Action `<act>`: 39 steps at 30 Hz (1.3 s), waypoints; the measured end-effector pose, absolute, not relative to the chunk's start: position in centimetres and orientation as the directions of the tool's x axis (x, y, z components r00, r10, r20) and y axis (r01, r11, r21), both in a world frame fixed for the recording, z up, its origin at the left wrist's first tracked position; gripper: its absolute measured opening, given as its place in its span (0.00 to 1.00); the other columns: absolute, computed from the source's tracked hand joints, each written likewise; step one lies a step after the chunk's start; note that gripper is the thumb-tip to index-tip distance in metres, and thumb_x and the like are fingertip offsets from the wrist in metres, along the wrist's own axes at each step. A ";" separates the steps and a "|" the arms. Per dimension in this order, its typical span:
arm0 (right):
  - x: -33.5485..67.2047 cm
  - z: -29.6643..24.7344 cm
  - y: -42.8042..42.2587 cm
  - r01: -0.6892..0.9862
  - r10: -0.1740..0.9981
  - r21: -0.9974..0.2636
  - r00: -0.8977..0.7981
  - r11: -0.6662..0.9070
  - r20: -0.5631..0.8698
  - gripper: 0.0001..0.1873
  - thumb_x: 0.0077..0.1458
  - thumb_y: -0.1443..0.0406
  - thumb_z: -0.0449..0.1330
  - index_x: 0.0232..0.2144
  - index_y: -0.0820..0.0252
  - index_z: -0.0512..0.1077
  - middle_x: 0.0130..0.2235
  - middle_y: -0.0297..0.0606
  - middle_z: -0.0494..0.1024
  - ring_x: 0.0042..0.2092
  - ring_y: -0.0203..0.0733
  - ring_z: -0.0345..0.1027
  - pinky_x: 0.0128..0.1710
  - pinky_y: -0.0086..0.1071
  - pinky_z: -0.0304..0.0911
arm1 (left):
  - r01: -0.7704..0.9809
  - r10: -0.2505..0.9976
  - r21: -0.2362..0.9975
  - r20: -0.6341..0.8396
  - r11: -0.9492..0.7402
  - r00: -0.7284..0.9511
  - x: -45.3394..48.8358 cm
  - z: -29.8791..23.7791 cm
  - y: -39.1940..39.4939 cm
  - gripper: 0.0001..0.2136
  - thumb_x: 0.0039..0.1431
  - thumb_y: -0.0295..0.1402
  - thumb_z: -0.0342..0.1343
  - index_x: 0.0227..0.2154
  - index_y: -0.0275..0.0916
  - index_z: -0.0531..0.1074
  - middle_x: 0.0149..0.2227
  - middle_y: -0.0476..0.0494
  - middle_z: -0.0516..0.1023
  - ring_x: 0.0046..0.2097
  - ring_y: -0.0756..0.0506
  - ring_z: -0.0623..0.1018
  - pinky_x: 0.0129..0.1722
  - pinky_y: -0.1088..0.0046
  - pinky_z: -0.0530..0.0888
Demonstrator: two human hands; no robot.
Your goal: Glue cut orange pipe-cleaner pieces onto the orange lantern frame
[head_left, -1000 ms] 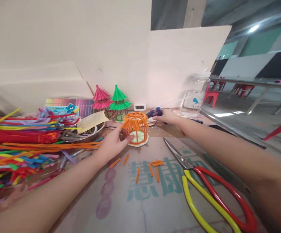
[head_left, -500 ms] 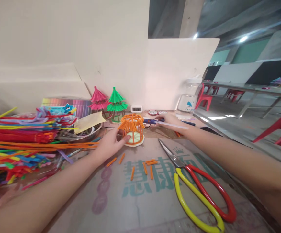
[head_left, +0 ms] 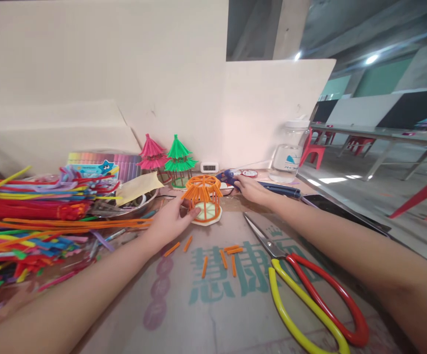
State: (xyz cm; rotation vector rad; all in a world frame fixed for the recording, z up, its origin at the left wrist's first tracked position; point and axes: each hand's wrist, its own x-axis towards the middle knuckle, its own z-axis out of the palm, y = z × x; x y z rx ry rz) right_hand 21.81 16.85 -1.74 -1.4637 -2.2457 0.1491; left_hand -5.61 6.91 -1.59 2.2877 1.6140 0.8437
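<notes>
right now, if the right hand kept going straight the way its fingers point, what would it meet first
The blue glue gun: the right hand points leftward and away at it, fingertips at or on it; depth is unclear. The orange pavilion in the left hand lies off that line.

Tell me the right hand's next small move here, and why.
Probably close the right hand on the blue glue gun it touches and bring the nozzle to the orange pavilion. The left hand grips that pavilion at its base, and cut orange pieces lie loose on the cardboard in front, seemingly waiting to be attached.
</notes>
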 end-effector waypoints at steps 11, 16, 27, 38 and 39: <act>22.4 -1.1 18.0 0.880 0.950 -0.375 -0.220 0.291 0.219 0.17 0.65 0.70 0.46 0.46 0.70 0.73 0.42 0.51 0.81 0.42 0.44 0.76 0.42 0.30 0.66 | 0.789 0.916 0.486 0.324 -0.375 0.237 -5.7 -1.7 6.9 0.18 0.60 0.50 0.49 0.38 0.40 0.71 0.40 0.44 0.78 0.42 0.41 0.77 0.40 0.66 0.70; 22.9 -0.4 17.3 0.922 0.948 -0.275 -0.207 0.271 0.243 0.16 0.63 0.68 0.51 0.49 0.67 0.73 0.51 0.53 0.78 0.52 0.48 0.71 0.50 0.32 0.61 | 0.787 0.916 0.489 0.323 -0.376 0.237 -5.6 -1.6 7.0 0.18 0.59 0.51 0.50 0.39 0.40 0.71 0.40 0.44 0.78 0.41 0.41 0.77 0.40 0.66 0.71; 23.3 1.8 11.8 0.961 0.928 -0.021 -0.260 0.275 0.266 0.11 0.56 0.68 0.59 0.37 0.73 0.77 0.41 0.64 0.79 0.48 0.61 0.72 0.46 0.42 0.60 | 0.781 0.908 0.489 0.352 -0.387 0.230 -5.7 -1.4 6.7 0.19 0.59 0.50 0.50 0.41 0.39 0.71 0.41 0.43 0.78 0.41 0.41 0.78 0.39 0.65 0.71; 21.4 1.6 0.0 0.607 0.680 -0.340 -0.717 0.718 0.154 0.05 0.58 0.67 0.59 0.35 0.56 0.75 0.36 0.36 0.78 0.37 0.39 0.70 0.36 0.30 0.60 | 0.736 0.874 0.511 0.425 -0.445 0.233 -5.9 -2.0 7.3 0.21 0.60 0.46 0.52 0.50 0.39 0.67 0.47 0.39 0.77 0.47 0.39 0.78 0.49 0.60 0.72; 21.4 1.2 0.0 0.597 0.667 -0.336 -0.730 0.729 0.150 0.06 0.59 0.68 0.58 0.34 0.57 0.75 0.37 0.37 0.78 0.38 0.40 0.70 0.37 0.30 0.61 | 0.739 0.876 0.511 0.426 -0.439 0.226 -5.9 -2.0 7.3 0.22 0.60 0.46 0.52 0.52 0.38 0.66 0.47 0.38 0.77 0.47 0.39 0.78 0.49 0.60 0.72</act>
